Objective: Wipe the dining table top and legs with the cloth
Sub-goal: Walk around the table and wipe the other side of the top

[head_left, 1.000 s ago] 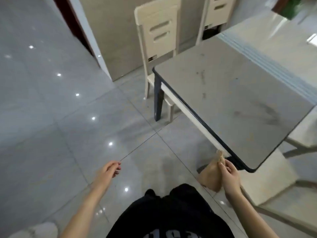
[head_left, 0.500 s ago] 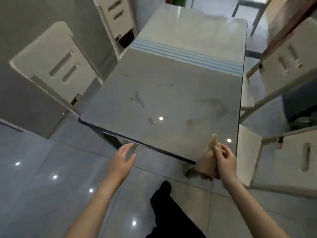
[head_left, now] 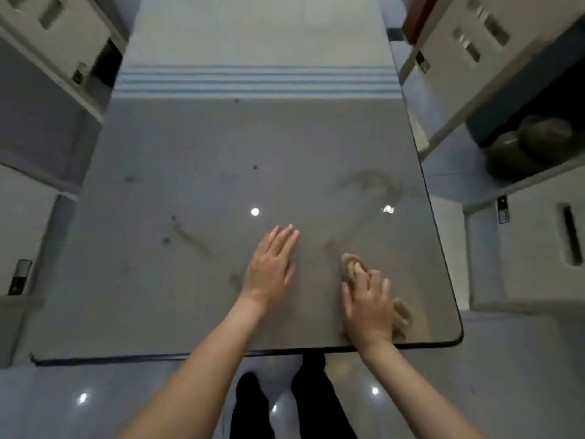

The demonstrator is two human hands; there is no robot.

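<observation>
— So, from left to right: what do the hands do?

— Beside the left chair [head_left: 22,274] stands the desk [head_left: 142,312]. The left hand [head_left: 272,270] lies flat on it, fingers straight and close together, holding nothing. To its right is the cloth [head_left: 349,264], bunched on the desk near the right front corner. The right hand [head_left: 368,308] presses on it, with the fingers curled over the cloth.

— How to wipe well from here?

— I think: put the palm weight on the cloth and move in long, overlapping strokes. Go more than once over the dark spots [head_left: 166,239] at the left and the grey smear [head_left: 367,182] at the right. The flat left hand can steady the body.

— What is not clear?

— The desk legs are hidden under the top. The far part, behind the blue stripes [head_left: 253,80], is blurred. What the dark round things [head_left: 531,144] at the right are, I cannot tell.
</observation>
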